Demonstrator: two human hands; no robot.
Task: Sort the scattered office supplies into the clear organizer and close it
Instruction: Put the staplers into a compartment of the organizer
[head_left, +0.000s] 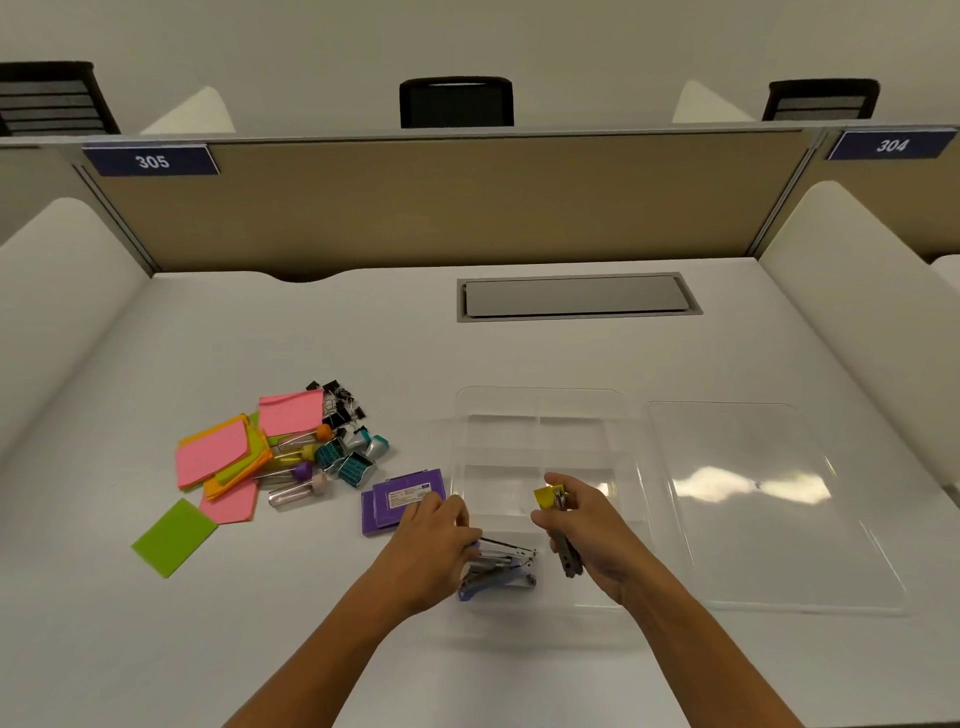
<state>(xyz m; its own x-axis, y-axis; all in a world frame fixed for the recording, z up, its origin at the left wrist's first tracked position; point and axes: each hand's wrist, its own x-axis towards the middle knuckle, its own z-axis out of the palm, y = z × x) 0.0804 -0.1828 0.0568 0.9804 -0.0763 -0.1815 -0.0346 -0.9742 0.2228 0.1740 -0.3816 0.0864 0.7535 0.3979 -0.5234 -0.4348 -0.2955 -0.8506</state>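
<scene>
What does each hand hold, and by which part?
Left hand grips the blue stapler at its rear end; right hand holds the yellow stapler around its middle.

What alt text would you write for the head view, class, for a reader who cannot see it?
Two hands work over a clear organizer on a white desk: the left hand holds a blue stapler, the right hand a yellow one. Sticky notes, binder clips and purple staple boxes lie left; the clear lid lies right.

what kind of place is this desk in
Probably a shared office or study room: numbered seat plates 305 and 304 on a desk partition, and office chairs beyond it.
</scene>
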